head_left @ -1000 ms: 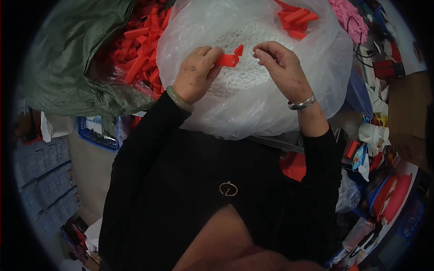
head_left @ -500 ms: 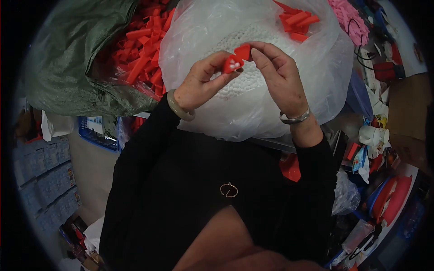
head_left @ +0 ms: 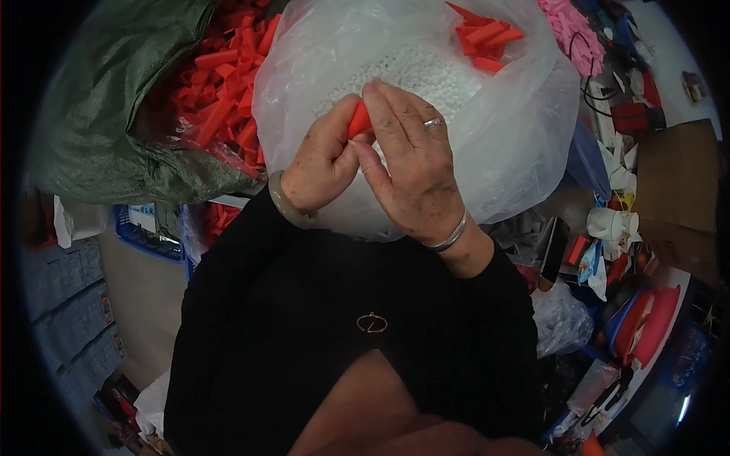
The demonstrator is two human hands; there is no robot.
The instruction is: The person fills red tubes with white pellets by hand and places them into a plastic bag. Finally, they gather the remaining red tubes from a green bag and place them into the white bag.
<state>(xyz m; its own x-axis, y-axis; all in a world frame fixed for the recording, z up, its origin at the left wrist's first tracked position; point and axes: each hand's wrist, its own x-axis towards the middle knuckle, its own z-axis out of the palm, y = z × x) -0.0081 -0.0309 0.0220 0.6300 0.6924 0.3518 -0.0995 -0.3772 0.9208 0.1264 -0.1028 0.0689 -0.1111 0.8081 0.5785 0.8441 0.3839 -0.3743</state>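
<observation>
My left hand (head_left: 318,158) is wrapped round a small red plastic case (head_left: 359,120), thumb on the near side. My right hand (head_left: 414,159) is closed over the case from the right, fingertips against its top and thumb near its lower end. Between the two hands only a strip of smooth red shows; its lid and any white beads inside are hidden. Under the hands lies a clear plastic bag (head_left: 300,83) holding a heap of small white beads (head_left: 414,68). Several red plastic pieces (head_left: 487,36) rest on the bag's far right part.
A green woven sack (head_left: 99,114) full of red plastic pieces (head_left: 217,99) stands at the left. Pink pieces (head_left: 570,38) lie at the far right. Down the right side are a cardboard box (head_left: 677,197), a white cup-like item (head_left: 608,224) and clutter. A blue basket (head_left: 156,243) sits lower left.
The open case with white beads showing is now covered by both hands, and its raised lid is out of sight. My right hand has moved left and down onto the case.
</observation>
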